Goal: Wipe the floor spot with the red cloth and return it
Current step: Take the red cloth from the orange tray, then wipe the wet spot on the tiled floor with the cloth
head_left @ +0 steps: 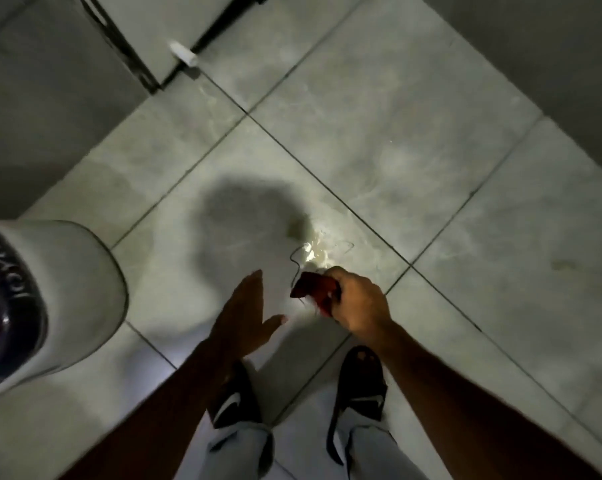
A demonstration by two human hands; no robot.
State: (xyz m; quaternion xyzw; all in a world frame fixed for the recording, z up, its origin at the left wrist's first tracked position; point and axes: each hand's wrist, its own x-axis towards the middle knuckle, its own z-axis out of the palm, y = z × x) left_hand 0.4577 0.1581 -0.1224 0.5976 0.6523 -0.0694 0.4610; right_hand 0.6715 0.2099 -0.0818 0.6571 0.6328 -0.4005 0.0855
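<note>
A small pale wet spot (315,252) lies on the grey floor tiles, just ahead of my feet. My right hand (358,299) is closed around a bunched red cloth (315,291), which sticks out to the left of the fist, just short of the spot. A thin dark thread trails from the cloth toward the spot. My left hand (245,311) hovers open, flat, fingers together and thumb spread, holding nothing, to the left of the cloth.
A large white container with a dark band (50,299) stands at the left. A white appliance base with a small white foot (183,55) sits at the top. My two feet in black slippers (360,386) are at the bottom. Dark walls border the tiles at top right.
</note>
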